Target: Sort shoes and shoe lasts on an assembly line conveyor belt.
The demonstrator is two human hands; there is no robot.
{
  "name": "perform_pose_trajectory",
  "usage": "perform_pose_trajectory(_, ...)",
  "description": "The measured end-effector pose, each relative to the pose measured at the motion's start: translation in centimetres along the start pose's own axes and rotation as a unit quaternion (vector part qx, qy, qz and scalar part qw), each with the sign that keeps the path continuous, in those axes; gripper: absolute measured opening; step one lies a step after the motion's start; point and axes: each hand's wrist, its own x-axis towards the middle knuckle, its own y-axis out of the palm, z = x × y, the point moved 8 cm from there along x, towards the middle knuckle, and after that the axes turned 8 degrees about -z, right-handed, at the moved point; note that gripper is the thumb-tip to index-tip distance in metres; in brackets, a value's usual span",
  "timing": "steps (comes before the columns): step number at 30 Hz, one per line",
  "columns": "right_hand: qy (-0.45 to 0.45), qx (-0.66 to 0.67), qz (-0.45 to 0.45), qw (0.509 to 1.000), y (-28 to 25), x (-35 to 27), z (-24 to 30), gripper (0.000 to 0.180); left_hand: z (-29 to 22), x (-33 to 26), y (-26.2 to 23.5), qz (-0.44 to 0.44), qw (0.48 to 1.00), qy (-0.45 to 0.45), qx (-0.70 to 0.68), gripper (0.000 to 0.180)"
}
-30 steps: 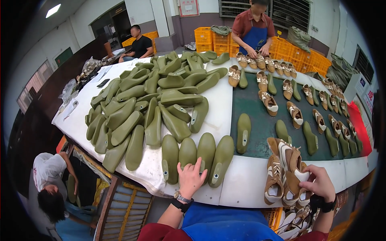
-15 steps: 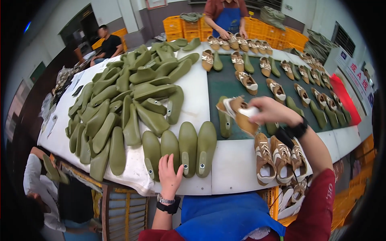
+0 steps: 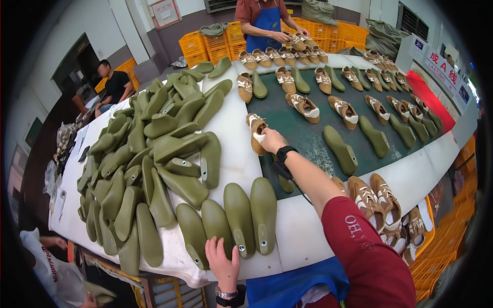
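My right hand (image 3: 272, 141) grips a brown-and-white sneaker (image 3: 256, 126) at its heel end, at the left edge of the dark green mat (image 3: 303, 131). An olive shoe last (image 3: 286, 183) is partly hidden beneath my right forearm. My left hand (image 3: 223, 266) is open, its fingers spread against the heel end of an olive last (image 3: 214, 220). That last stands in a short row with another on its left (image 3: 191, 231) and two on its right. Brown sneakers (image 3: 365, 197) sit at the near table edge beside my right sleeve, one mostly covered by my arm.
A large heap of olive lasts (image 3: 154, 128) covers the left of the white table. Sneakers and single lasts (image 3: 340, 149) stand in rows across the mat. Opposite, a person in a blue apron (image 3: 263, 23) handles sneakers. Orange crates (image 3: 441, 262) stand low at right.
My right hand has carried the sneaker left and away from me, to the mat's left edge. My left hand stays at the same last. The whole view has shifted.
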Motion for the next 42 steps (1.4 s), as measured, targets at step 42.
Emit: perform_pose_trajectory(42,-0.473,0.647,0.522,0.294,-30.8,-43.5,26.2,0.028,4.9,-1.7,0.5,-0.07,0.976,-0.168,-0.12,0.059)
